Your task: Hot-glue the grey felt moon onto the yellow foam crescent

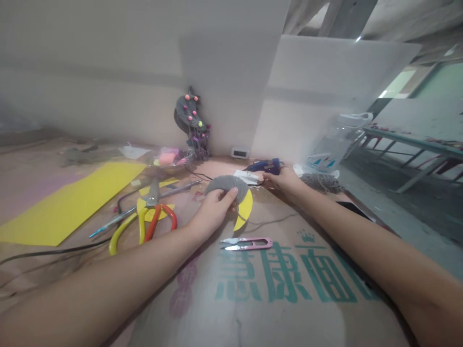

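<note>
Craft workshop: glue gun (269,166), thread snips (265,243), yellow sheet (75,202), long table (412,140).

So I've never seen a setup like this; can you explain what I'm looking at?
There's no machine here, just a person's two bare hands. The single picture comes from a camera worn on the head, looking forward and down at the work.

The left hand holds a crescent, partly covered in grey yarn, with a bare yellow end. The right hand is by a small white piece and a blue tool; whether it grips anything is unclear.

On the surface lie pink snips, a yellow sheet and a tool with yellow and red handles. Behind stands a grey ornament dotted with coloured balls.
</note>
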### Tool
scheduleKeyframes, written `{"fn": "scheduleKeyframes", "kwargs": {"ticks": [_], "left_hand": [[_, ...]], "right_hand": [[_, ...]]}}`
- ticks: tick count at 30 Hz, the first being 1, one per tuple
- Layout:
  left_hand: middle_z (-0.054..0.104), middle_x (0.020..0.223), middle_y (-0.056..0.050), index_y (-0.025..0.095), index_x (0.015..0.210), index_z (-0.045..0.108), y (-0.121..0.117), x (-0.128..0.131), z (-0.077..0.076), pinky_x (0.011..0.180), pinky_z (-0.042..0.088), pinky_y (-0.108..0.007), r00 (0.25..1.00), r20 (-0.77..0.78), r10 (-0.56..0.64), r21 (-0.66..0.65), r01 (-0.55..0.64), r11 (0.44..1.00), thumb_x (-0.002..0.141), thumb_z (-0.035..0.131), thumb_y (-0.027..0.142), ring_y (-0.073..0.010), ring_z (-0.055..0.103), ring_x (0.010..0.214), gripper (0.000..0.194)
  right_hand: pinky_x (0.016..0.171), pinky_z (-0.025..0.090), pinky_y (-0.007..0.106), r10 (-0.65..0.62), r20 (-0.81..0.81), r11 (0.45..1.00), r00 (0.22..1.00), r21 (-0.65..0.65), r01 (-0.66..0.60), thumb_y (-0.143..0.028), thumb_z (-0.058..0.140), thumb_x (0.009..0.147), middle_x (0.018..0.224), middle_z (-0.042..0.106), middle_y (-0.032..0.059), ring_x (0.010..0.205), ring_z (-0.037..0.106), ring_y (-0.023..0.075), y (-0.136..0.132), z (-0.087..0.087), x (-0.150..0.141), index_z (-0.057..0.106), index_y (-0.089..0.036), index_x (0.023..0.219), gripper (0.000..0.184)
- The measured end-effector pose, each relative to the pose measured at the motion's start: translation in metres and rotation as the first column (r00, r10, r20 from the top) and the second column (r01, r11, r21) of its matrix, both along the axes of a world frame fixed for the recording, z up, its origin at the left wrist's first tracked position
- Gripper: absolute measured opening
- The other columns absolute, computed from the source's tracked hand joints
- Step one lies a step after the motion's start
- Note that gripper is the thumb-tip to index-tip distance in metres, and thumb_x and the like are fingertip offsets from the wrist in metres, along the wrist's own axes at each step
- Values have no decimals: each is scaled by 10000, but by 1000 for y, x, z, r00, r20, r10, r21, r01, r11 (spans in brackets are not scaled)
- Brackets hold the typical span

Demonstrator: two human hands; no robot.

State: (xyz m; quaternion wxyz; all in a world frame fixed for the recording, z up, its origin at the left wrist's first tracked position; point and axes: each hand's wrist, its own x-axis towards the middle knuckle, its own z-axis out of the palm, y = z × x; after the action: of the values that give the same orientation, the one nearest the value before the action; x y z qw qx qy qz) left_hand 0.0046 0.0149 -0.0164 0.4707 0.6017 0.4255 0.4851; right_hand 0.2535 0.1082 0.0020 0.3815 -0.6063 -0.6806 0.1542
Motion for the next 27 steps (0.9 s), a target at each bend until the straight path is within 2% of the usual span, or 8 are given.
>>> {"fn": "scheduleKeyframes", "kwargs": {"ticks": [5,9,12,15,19,21,24,27], "left_hand": [[617,631,-16,155,674,585,0,-1,1,609,414,-255,1000,-24,10,-22,-11,1000,785,581,576,-144,554,603,435],[649,653,-25,150,695,618,0,-3,2,622,418,-254,1000,-17,-4,-7,4,1000,790,586,541,-151,574,620,403],[667,679,-31,148,738,650,1,-3,2,638,421,-257,1000,-12,-7,16,7,1000,792,581,514,-161,585,644,377],[663,667,-28,154,719,650,2,-4,0,644,421,-261,1000,-21,8,19,-8,1000,787,575,505,-166,585,646,365],[658,664,-21,169,678,630,2,-6,-2,666,429,-269,999,-28,34,-3,-35,999,788,559,516,-178,600,677,371],[656,660,-20,173,662,622,2,-7,-2,683,431,-273,999,-25,36,-28,-37,999,792,544,526,-181,600,686,384],[666,687,-15,179,667,623,0,-8,-1,709,429,-274,999,-23,43,-38,-44,998,797,534,535,-181,598,709,389],[683,726,-23,179,689,643,-3,-9,1,733,431,-279,997,-52,62,-24,-63,998,795,533,555,-192,605,747,406]], "right_hand": [[610,508,295,32,-70,997,997,-65,-37,-350,650,778,820,730,124,695,680,208,-24,20,1,694,-119,905,266],[663,502,278,76,-201,994,977,-61,-90,-387,633,793,993,727,111,791,691,197,-64,28,-3,693,-154,985,308],[698,496,289,134,-247,989,960,-31,-146,-379,637,792,988,730,76,796,683,192,-95,27,-5,691,-189,971,267],[689,488,290,165,-189,983,968,-45,-176,-409,627,796,860,727,47,762,666,191,-122,23,-9,681,-202,890,234],[674,488,300,157,-40,984,987,-77,-159,-419,518,834,703,685,22,699,643,190,-147,22,-22,643,-216,709,269],[666,503,307,160,3,982,987,-97,-159,-387,499,818,694,693,24,711,656,204,-153,21,-28,634,-225,664,262],[686,536,327,124,28,988,992,-94,-121,-386,542,774,773,733,28,779,684,236,-155,18,-33,685,-240,731,209],[708,555,351,91,44,990,995,-109,-86,-438,583,739,821,748,35,802,695,258,-151,11,-32,715,-245,775,237]]}}
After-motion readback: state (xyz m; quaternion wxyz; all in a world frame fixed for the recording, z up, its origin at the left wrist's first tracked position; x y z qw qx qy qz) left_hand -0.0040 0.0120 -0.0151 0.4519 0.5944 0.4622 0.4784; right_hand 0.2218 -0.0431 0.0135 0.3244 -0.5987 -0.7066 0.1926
